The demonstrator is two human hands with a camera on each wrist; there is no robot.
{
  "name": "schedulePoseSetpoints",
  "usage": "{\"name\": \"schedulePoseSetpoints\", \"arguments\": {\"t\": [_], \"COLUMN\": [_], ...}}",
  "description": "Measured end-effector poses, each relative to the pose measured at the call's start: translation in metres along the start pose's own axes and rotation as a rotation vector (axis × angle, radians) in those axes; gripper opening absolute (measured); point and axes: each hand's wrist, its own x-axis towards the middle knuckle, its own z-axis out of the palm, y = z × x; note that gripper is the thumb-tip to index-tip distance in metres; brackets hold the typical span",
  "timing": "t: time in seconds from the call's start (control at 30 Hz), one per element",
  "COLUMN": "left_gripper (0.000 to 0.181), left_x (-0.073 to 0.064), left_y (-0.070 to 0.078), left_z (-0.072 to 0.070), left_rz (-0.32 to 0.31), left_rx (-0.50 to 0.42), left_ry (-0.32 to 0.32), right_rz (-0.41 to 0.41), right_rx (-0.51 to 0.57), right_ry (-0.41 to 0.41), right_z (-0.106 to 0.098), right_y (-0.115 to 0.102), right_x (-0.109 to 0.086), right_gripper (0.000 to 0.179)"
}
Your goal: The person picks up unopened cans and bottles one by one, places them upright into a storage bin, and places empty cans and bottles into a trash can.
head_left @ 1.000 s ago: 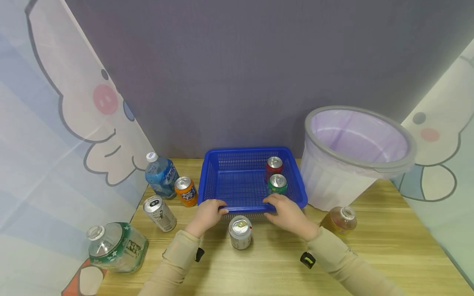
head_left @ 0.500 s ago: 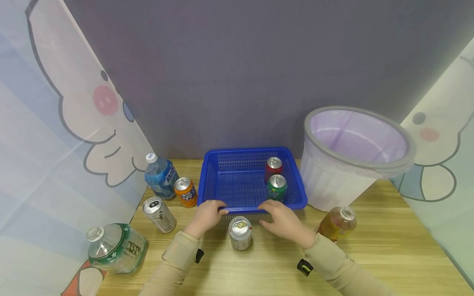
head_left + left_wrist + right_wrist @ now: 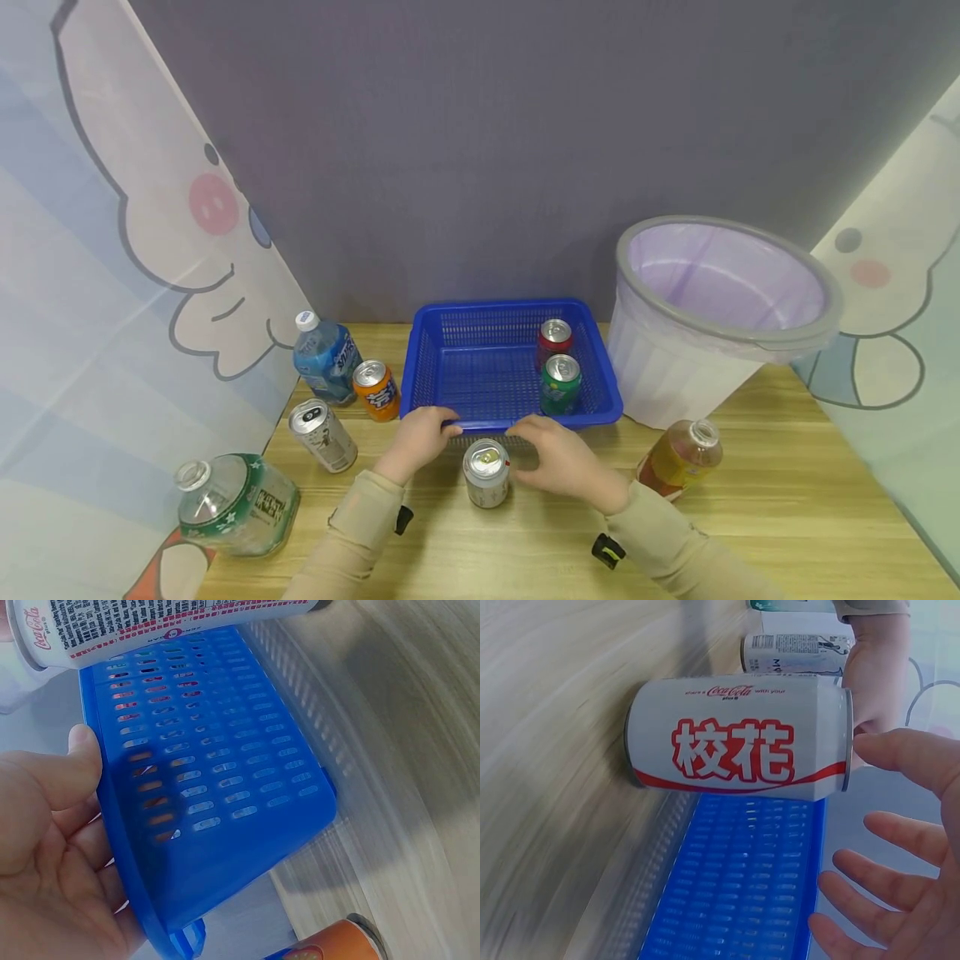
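A blue plastic basket (image 3: 480, 375) stands against the back wall, with a red can (image 3: 554, 337) and a green can (image 3: 561, 390) upright in its right side. My left hand (image 3: 418, 440) grips the basket's front rim, its thumb on the outer side in the left wrist view. Before the basket stands a white Coca-Cola can (image 3: 487, 485), its red lettering facing the right wrist view. Just right of that can is my right hand (image 3: 566, 465), its fingers spread and loosely bent around nothing. In the right wrist view a small gap parts them from the can (image 3: 735, 742).
On the left are an orange can (image 3: 377, 392), a blue-labelled bottle (image 3: 327, 358), a tilted white can (image 3: 324, 435) and a large green-labelled bottle (image 3: 240, 504). To the right stand a lined waste bin (image 3: 675, 367) and a bottle of amber drink (image 3: 681, 458).
My right hand has left the basket's front rim near the green can and moved left and toward me, up beside the white can. The left hand has kept its grip on the rim.
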Motion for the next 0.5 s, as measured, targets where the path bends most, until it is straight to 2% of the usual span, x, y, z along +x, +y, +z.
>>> {"name": "schedulePoseSetpoints", "arguments": {"t": [0.33,0.5], "left_gripper": [0.018,0.017], "left_x": [-0.001,-0.001], "left_y": [0.001,0.000], "left_z": [-0.001,0.000], "left_rz": [-0.004,-0.006], "left_rx": [0.016,0.010], "left_ry": [-0.009,-0.012], "right_rz": [-0.034,-0.041], "right_rx": [0.000,-0.009], "right_ry": [-0.007,-0.041], "right_z": [0.002,0.002], "right_y": [-0.007,-0.011], "right_x": [0.002,0.006], "right_gripper": [0.048,0.049]}}
